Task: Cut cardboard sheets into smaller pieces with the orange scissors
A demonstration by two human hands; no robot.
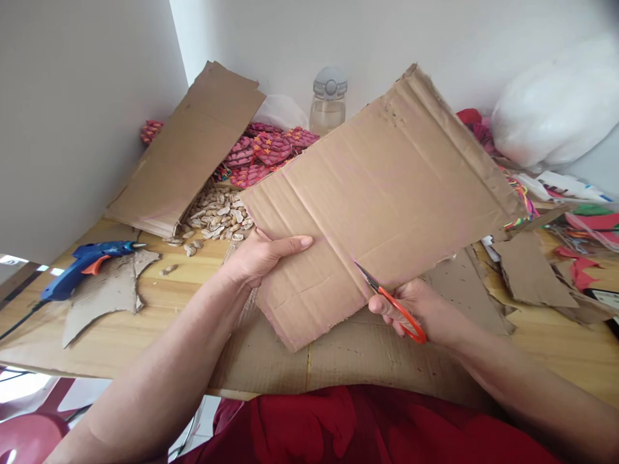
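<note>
Scissors [391,301] in right hand [420,306] cutting cardboard sheet [377,187]

glue gun [82,264] at left on table [556,348], seeds [217,216] behind it, bottle [328,100] at back, scissors [394,303] under cardboard sheet [387,187]

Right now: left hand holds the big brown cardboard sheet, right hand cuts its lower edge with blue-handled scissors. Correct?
Not quite. In the head view the scissors in the right hand have orange handles, not blue. The rest stands: the left hand holds the brown cardboard sheet.
</note>
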